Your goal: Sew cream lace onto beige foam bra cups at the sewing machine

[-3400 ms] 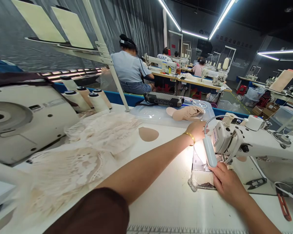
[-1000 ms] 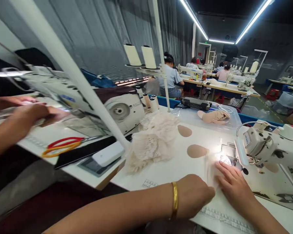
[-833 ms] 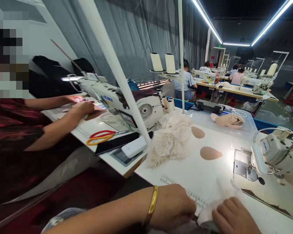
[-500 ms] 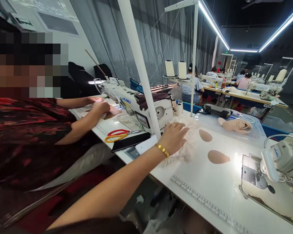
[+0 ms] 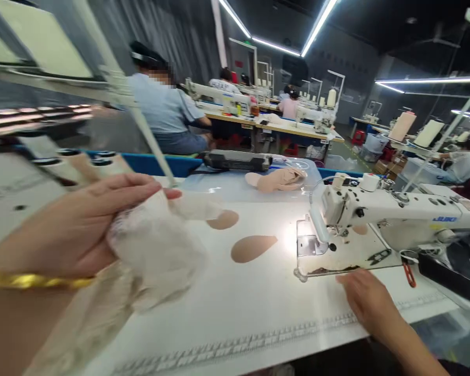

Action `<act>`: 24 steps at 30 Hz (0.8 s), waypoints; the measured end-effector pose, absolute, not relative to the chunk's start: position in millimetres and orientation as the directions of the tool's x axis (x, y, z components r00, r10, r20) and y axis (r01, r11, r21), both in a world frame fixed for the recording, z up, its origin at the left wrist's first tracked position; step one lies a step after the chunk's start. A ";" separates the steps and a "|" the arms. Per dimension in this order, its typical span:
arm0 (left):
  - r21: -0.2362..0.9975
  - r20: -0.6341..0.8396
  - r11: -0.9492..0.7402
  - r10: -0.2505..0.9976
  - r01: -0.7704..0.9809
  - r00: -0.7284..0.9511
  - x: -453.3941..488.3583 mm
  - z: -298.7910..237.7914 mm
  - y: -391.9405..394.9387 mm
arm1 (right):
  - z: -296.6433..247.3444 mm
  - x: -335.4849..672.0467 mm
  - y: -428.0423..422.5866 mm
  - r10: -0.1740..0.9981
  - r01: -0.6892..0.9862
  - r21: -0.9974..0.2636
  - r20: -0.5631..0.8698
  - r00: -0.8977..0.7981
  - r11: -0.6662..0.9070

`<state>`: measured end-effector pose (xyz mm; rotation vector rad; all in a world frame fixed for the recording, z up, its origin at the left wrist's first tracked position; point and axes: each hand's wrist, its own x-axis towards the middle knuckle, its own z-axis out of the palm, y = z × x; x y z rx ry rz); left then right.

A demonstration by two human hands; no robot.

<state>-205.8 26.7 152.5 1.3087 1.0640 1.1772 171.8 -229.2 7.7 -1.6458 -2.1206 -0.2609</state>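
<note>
My left hand (image 5: pixel 78 230), with a gold bangle on the wrist, is closed on a bunch of cream lace fabric (image 5: pixel 156 256) and holds it up close to the camera above the white table (image 5: pixel 258 308). My right hand (image 5: pixel 366 300) rests fingers-down on the table just in front of the sewing machine's bed plate (image 5: pixel 337 250), holding nothing; its fingers lie loosely flat. Two tan foam cups (image 5: pixel 253 248) lie on the table between the hands. The white sewing machine (image 5: pixel 391 214) stands to the right, its lamp lit.
A clear tray (image 5: pixel 235 185) with beige pieces and a dark box sits behind. Thread cones (image 5: pixel 82 164) stand at the left. Red-handled snips (image 5: pixel 409 271) and a black phone (image 5: pixel 450 277) lie at the right. Other people sew at tables farther back.
My left hand has taken lace from the pile and lifted it toward me. My right hand has come back onto the table by the machine. The view has swung right.
</note>
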 end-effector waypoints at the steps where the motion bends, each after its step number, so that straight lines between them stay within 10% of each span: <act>1: 0.996 0.086 -0.084 0.986 -0.023 0.145 -199.4 146.8 27.9 | 10.9 194.7 -229.5 0.886 0.986 -0.080 0.454 -0.098 0.150; 5: 0.983 0.065 -0.132 0.896 0.124 0.440 -161.6 114.2 -8.5 | 6.9 270.2 -228.2 0.938 0.992 0.089 0.341 0.055 -0.091; 12: 0.991 -0.104 -0.018 0.543 0.135 0.833 -85.4 43.1 -68.8 | -9.4 299.4 -210.4 0.926 0.994 0.107 0.377 -0.030 -0.011; 18: 0.992 -0.123 0.034 0.512 0.123 0.850 -76.7 33.6 -71.3 | 5.7 207.0 -209.9 0.934 0.943 -0.325 0.352 0.052 0.070; 24: 0.985 -0.133 -0.021 0.541 0.171 0.831 -74.7 35.4 -75.7 | 19.7 122.6 -186.6 0.824 0.942 0.043 0.471 -0.314 0.334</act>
